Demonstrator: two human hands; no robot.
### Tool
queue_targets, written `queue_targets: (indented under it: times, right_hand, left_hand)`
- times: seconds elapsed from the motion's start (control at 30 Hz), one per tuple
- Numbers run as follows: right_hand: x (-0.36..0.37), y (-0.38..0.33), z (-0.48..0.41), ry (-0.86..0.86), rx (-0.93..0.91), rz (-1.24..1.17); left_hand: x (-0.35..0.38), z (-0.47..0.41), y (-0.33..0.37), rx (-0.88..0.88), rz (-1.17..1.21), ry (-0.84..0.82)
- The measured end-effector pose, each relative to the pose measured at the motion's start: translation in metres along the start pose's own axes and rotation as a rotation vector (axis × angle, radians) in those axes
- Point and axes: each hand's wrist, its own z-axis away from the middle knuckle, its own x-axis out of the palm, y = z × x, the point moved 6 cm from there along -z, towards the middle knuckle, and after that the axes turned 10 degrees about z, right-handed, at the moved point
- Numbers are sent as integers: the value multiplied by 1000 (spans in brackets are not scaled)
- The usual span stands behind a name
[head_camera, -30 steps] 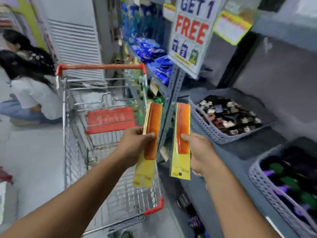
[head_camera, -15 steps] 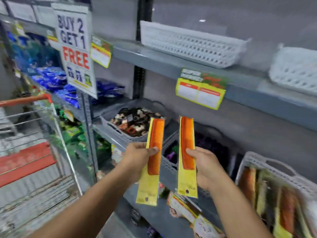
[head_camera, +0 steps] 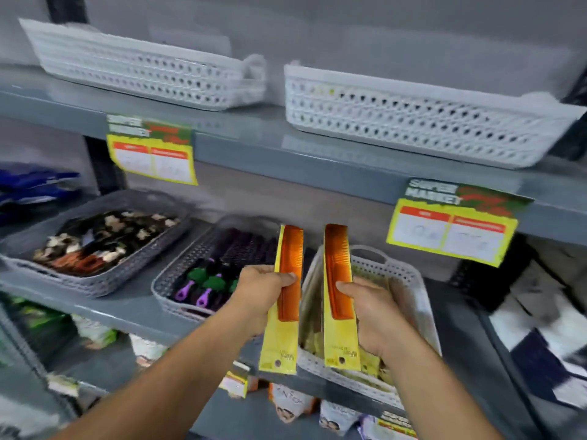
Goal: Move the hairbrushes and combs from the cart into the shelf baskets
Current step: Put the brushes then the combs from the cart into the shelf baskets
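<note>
Head view: both hands are up in front of the middle shelf [head_camera: 133, 309], each holding a carded comb. The left hand [head_camera: 263, 292] pinches the left comb [head_camera: 289, 274], thumb across its face. The right hand [head_camera: 370, 308] grips the right comb [head_camera: 338, 274] the same way. Both combs stand near upright, long axis vertical, card tails hanging down.

The white basket [head_camera: 409, 281] sits directly behind and below the right hand, so that hand looks nearer the drop. It already seems to hold similar yellow cards, though blur hides detail. The left comb hangs at the gap between that basket and the grey basket [head_camera: 165, 281] of purple and green brushes.

The combs are glossy orange plastic, fine-toothed, on slick yellow card. The baskets are perforated plastic weave with rigid walls. To fit, I judge each comb must tip forward and lie lengthwise.
</note>
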Motion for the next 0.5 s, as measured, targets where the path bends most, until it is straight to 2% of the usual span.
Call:
queue_targets:
  times: [0.33, 0.5]
  right_hand:
    - [-65, 34, -40, 186, -27, 211]
    - [-78, 43, -58, 278, -63, 353]
  left_hand:
    - [72, -41, -55, -54, -243, 50]
    - [92, -52, -66, -13, -397, 68]
